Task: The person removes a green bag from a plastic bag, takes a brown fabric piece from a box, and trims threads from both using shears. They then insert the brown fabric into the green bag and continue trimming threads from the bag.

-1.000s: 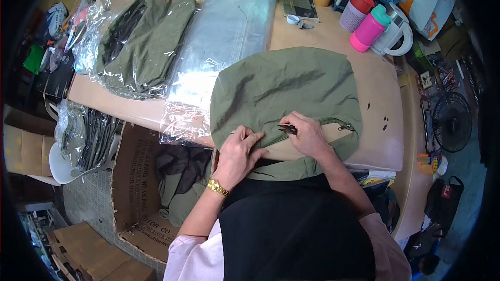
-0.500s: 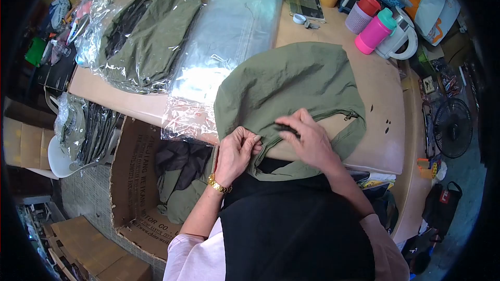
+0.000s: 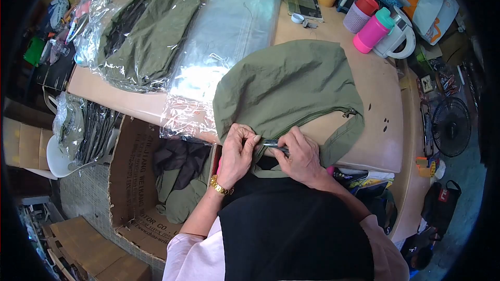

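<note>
An olive green bag [image 3: 286, 86] with a zipper [image 3: 348, 112] lies flat on the tan table [image 3: 380, 83]. My left hand [image 3: 237, 151], with a gold watch at the wrist, pinches the bag's near edge at the table's front. My right hand [image 3: 299, 153] is right beside it and holds small dark thread snips [image 3: 273, 144] against the same edge of fabric. The two hands almost touch.
A stack of clear plastic bags [image 3: 224, 36] and packed green bags [image 3: 140, 36] lie at the left of the table. A pink bottle [image 3: 371, 30], white kettle [image 3: 398, 39] and baskets stand at the far right. An open cardboard box [image 3: 156, 177] with fabric sits below left.
The bag's near edge has been pulled toward my body. My right hand with the snips has moved left and closer, meeting my left hand at the fabric edge.
</note>
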Available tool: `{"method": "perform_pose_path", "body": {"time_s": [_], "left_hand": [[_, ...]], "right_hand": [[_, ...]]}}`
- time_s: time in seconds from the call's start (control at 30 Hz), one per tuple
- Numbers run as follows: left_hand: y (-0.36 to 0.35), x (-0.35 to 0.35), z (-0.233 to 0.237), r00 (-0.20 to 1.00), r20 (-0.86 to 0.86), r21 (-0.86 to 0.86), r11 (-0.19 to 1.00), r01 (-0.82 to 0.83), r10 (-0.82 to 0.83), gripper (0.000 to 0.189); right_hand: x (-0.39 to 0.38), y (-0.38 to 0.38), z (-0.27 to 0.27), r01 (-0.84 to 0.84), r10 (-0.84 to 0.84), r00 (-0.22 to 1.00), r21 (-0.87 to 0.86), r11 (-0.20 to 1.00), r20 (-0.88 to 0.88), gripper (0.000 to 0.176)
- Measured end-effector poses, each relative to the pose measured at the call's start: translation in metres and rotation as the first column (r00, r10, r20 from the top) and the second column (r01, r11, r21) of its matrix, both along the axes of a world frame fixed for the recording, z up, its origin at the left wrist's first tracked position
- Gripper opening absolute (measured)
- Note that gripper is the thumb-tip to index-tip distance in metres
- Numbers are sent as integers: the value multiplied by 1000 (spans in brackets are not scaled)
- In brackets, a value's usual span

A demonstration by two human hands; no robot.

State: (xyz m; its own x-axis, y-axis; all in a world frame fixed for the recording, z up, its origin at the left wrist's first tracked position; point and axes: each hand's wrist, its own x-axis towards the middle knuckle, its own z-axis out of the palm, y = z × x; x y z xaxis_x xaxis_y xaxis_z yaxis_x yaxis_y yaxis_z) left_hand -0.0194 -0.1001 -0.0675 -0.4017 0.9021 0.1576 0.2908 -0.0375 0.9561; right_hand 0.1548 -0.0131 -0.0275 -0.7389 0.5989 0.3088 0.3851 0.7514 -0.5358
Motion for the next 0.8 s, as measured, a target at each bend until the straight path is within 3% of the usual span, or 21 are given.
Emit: {"method": "perform_pose_path", "body": {"time_s": [0.1, 0.17, 0.2, 0.27, 0.33, 0.4, 0.47, 0.5, 0.53, 0.57, 0.6, 0.67, 0.73, 0.77, 0.8], "left_hand": [[0, 4, 0, 1000, -4, 78, 997, -14, 14, 15], [-1, 4, -2, 953, 302, 23, 1000, -7, -1, 15], [-5, 2, 0, 953, 302, 22, 1000, -7, 0, 15], [-15, -9, 24, 889, 449, 73, 987, -143, 96, 15], [-41, -54, 13, 765, 573, 125, 891, -436, 294, 12], [-45, -74, 35, 733, 477, 359, 653, -667, 486, 11], [-48, -63, 45, 878, 193, 329, 814, -479, 439, 8], [-47, -50, 43, 947, 79, 205, 925, -321, 311, 9], [-40, -34, 54, 986, -122, 118, 988, -100, 115, 23], [-29, -16, 62, 973, -232, 50, 999, -3, 15, 36], [-18, -4, 52, 905, -421, 86, 996, -32, 65, 41], [-5, -1, 21, 859, -499, 140, 989, -51, 115, 30], [0, -9, 1, 906, -398, 207, 976, -65, 145, 20], [-2, -9, 7, 951, -234, 124, 976, -177, 202, 7], [-5, -16, -2, 965, 121, -24, 973, -231, 232, 15]], "right_hand": [[2, 0, -9, -39, 41, 998, 57, 998, -43, 27], [1, -1, -18, -36, 38, 998, 38, 999, -47, 27], [0, -1, -18, -36, 38, 998, 37, 999, -47, 27], [-6, 3, -15, 87, -110, 979, -140, 986, -171, 25], [-10, 13, -7, 142, -162, 971, -121, 982, -178, 27], [-5, 25, -3, 136, -135, 991, -85, 987, 23, 32], [-10, 30, -8, 155, -146, 987, -161, 975, 69, 33], [-14, 32, -9, 166, -155, 985, -161, 973, 78, 31], [-17, 34, -9, 177, -164, 983, -159, 971, 88, 30], [-20, 37, -8, 175, -163, 983, -157, 972, 87, 30], [-22, 40, -7, 187, -173, 980, -163, 969, 97, 30], [-23, 44, -6, 202, -186, 977, -167, 965, 109, 30], [-23, 50, -7, 183, -156, 972, -149, 972, 176, 29], [-22, 51, -8, 188, -161, 971, -148, 971, 178, 29], [-22, 53, -10, 167, -143, 975, -132, 977, 171, 29]]}}
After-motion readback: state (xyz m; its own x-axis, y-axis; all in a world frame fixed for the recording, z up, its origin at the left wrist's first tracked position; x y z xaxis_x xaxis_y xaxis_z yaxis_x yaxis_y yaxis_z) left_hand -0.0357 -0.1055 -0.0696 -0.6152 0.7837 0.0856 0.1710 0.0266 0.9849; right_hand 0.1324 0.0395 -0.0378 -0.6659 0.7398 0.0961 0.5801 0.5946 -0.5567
